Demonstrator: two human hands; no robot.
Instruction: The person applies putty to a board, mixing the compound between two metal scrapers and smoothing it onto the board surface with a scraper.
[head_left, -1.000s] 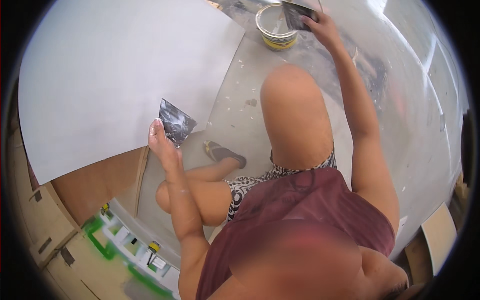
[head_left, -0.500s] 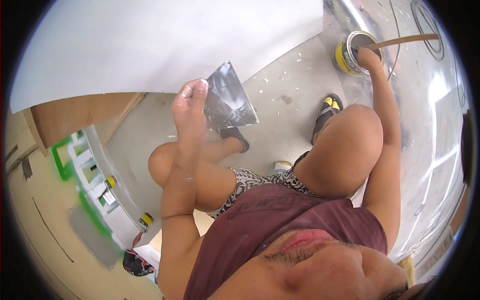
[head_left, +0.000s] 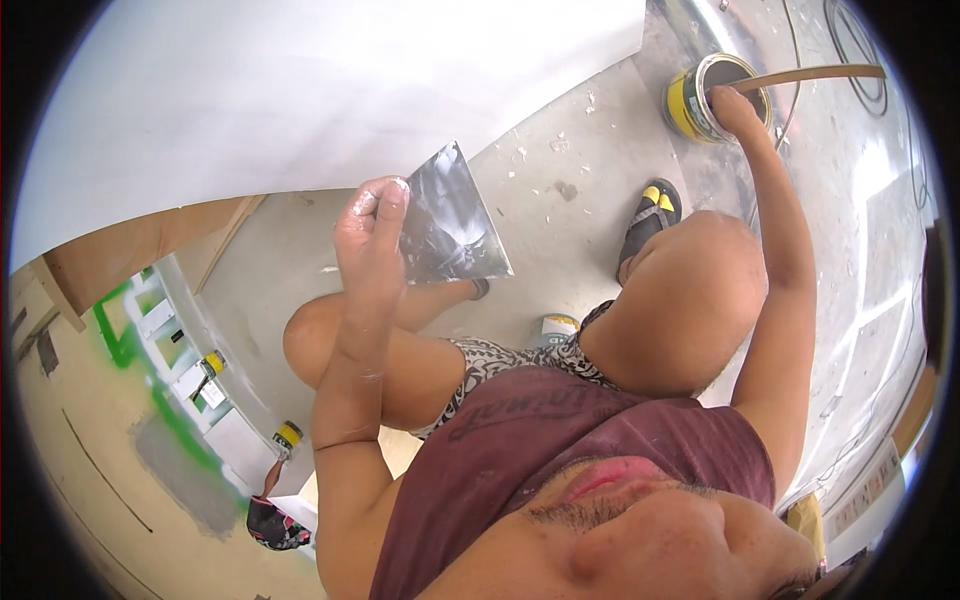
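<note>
My left hand (head_left: pixel 372 225) is closed on the edge of a square, dark, shiny plate (head_left: pixel 452 222) smeared with white paste. White residue also coats its thumb and fingers. My right hand (head_left: pixel 736 108) reaches into the mouth of an open can (head_left: pixel 681 108) with a yellow and dark side. Its fingers are curled, and whatever they grip is hidden inside the can. A flat wooden stick (head_left: pixel 815 74) leans out over the can's rim, beside that hand.
A large white panel (head_left: pixel 300 90) fills the far left, above a wooden base (head_left: pixel 150 240). Another can (head_left: pixel 558 326) stands near my legs. Cables (head_left: pixel 850 50) lie at far right. White flakes dot the floor. Lower left, another person (head_left: pixel 275 525) reaches toward a yellow can (head_left: pixel 288 435).
My left hand and the plate have come slightly nearer and to the left. My right hand stays at the can's mouth, shifted only slightly. The whole view has tilted a little.
</note>
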